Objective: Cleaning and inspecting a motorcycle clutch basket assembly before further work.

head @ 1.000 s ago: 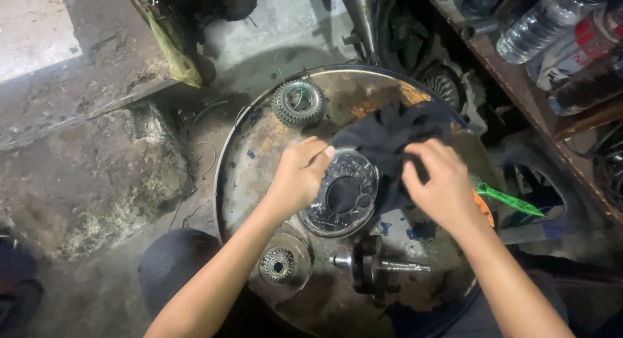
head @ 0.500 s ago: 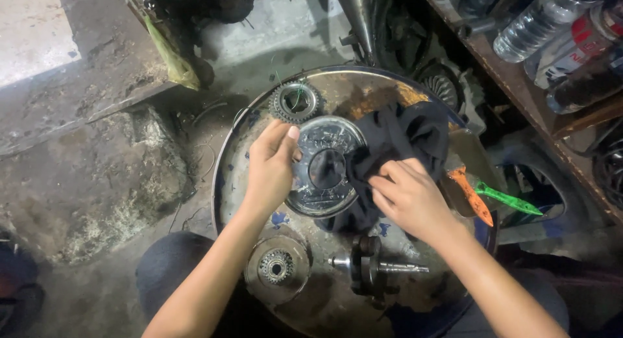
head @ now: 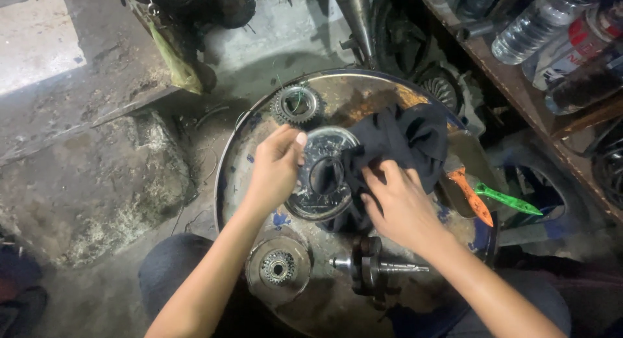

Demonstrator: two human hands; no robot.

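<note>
Gripping the round metal cover [head: 322, 175] with my left hand [head: 276, 169], right hand [head: 399, 205] bunching the dark rag [head: 402, 140], I fear the oily cover slipping onto the drum top [head: 363, 94]

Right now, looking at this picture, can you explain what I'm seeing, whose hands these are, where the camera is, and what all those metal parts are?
The camera sits on a person's head and looks down at their two bare hands; there is no machine. They work over a round, rusty drum top used as a table. The left hand steadies a shiny round metal cover by its edge. The right hand presses a dark cloth against that cover. Around them lie a toothed gear, a clutch-like disc, a crankshaft, and orange and green tool handles. Plastic bottles stand on a shelf to the right.
</note>
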